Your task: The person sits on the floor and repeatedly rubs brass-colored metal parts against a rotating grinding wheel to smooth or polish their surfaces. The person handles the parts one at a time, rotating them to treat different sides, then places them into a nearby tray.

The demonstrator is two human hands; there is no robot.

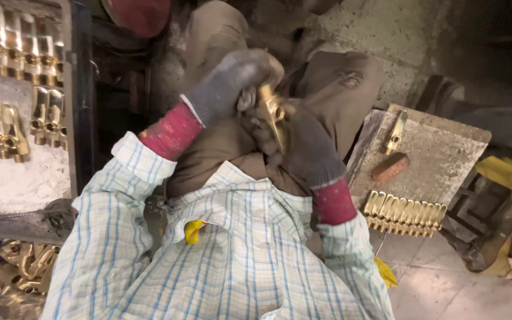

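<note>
A shiny brass fitting [274, 114] is held upright between both gloved hands over my lap. My left hand [232, 80], in a grey glove with a red cuff, curls over the fitting's top from the left. My right hand [303, 148], in a dark glove with a red cuff, grips the fitting's lower part from the right. Checked shirt sleeves cover both forearms.
Rows of brass fittings [22, 47] lie on a dusty white tray [25, 178] at left. More lie heaped at lower left [25, 261]. At right a stone slab [440, 154] carries a row of fittings [404, 213], a single one [396, 131] and a red block [390, 168].
</note>
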